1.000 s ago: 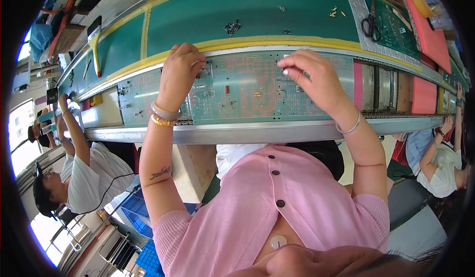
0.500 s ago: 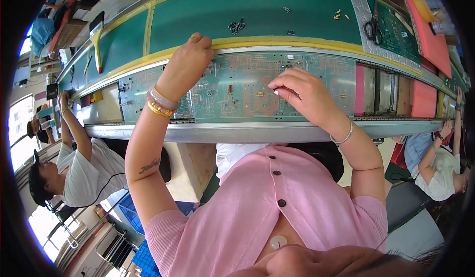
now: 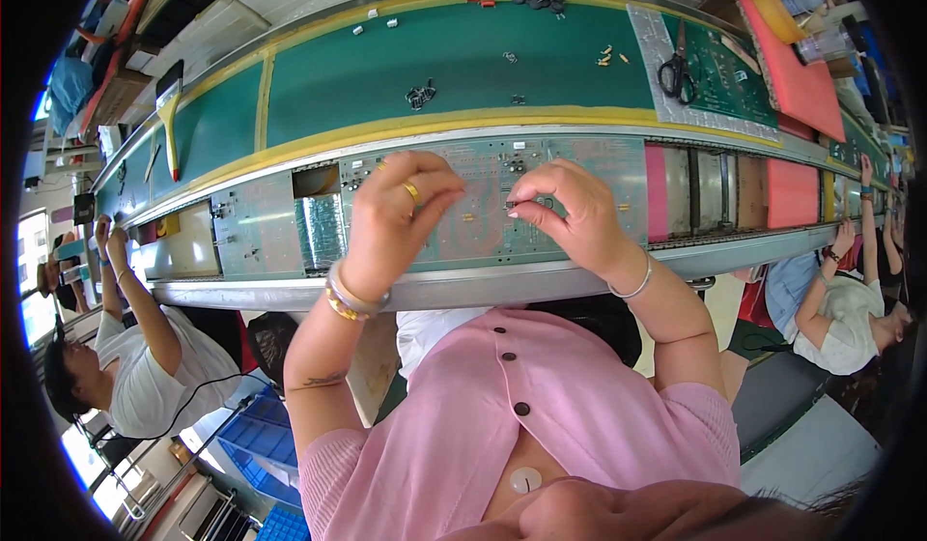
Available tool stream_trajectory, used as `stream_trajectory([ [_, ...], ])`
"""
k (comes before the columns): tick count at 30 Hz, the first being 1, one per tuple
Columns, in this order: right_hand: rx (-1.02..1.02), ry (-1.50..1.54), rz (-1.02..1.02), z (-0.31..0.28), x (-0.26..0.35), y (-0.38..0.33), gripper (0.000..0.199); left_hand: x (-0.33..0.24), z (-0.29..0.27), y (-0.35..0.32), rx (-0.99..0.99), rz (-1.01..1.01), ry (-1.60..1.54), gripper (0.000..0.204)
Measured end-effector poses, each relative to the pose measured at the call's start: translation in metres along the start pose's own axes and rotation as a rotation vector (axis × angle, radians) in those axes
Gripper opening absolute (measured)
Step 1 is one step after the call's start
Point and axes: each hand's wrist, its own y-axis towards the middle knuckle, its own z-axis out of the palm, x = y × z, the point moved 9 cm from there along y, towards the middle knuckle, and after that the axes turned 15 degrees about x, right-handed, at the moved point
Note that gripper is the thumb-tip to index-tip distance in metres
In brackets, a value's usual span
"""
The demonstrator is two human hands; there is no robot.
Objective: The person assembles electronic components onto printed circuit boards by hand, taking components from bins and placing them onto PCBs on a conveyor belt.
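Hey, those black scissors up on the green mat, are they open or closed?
Closed, as far as shows: the scissors lie flat on the mat, handles together toward the worker, blades as one line.

We face a long metal conveyor bench (image 3: 502,285) topped with a green mat edged in yellow (image 3: 463,68); a bright window (image 3: 39,290) glows far left, blue plastic crates (image 3: 251,444) below.

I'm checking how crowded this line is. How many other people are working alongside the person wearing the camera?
2. One person in a white T-shirt sits at the left, arms raised to the conveyor. Another person in a pale top sits at the right edge, also reaching up. More may be hidden beyond the frame.
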Motion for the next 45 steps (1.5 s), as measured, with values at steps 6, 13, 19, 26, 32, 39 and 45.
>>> stream_trajectory([
  [6,-0.032,-0.018,-0.046,-0.005,0.007,-0.004,0.029,-0.019,0.018,0.002,-0.048,0.083,-0.115,0.019],
  [13,-0.107,0.007,-0.129,-0.016,0.011,-0.016,0.028,-0.019,0.032,0.004,-0.034,0.042,-0.276,0.017],
  [19,-0.126,-0.083,-0.175,-0.026,0.023,-0.024,0.033,-0.003,0.054,-0.003,0.009,-0.094,-0.599,0.015],
  [26,-0.178,-0.078,-0.195,-0.03,0.022,-0.033,0.034,-0.011,0.063,-0.001,0.02,-0.101,-0.677,0.018],
  [32,-0.011,0.107,0.033,-0.016,0.008,-0.043,0.03,-0.067,0.046,-0.002,0.014,0.3,0.165,0.027],
  [39,0.205,0.316,0.239,0.001,-0.001,-0.057,0.031,-0.096,0.062,-0.014,0.154,0.485,0.393,0.031],
  [45,0.266,0.356,0.275,0.005,-0.006,-0.064,0.034,-0.097,0.073,-0.006,0.317,0.5,0.339,0.026],
])
